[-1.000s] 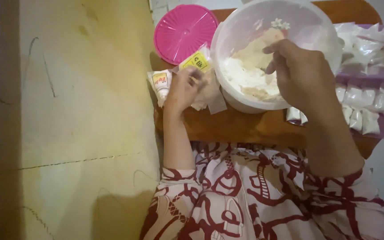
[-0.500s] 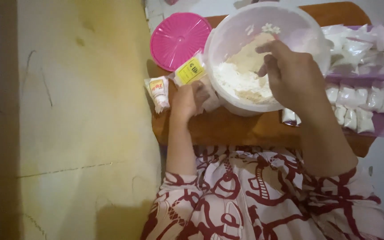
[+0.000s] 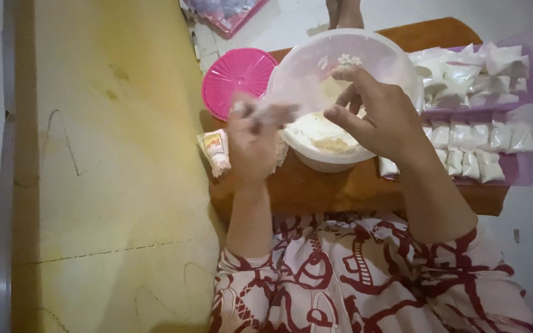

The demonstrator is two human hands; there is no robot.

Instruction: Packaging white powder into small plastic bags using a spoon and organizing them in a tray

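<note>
— Both hands are lifting since a moment ago: left hand [image 3: 255,140] is pinching a small clear bag [image 3: 279,102].

— And the right hand [image 3: 374,114]?

— Fingers are curling loosely, hovering over the white bowl [image 3: 316,61] of pale dough on the wooden board [image 3: 353,188].

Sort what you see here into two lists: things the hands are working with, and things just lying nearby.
In use:
- left hand, holding a thin clear bag
- right hand, raised over the bowl
- translucent white bowl with pale powder

Lying about:
- pink round lid
- small yellow-labelled sachet
- purple tray of filled white packets
- wooden board
</note>
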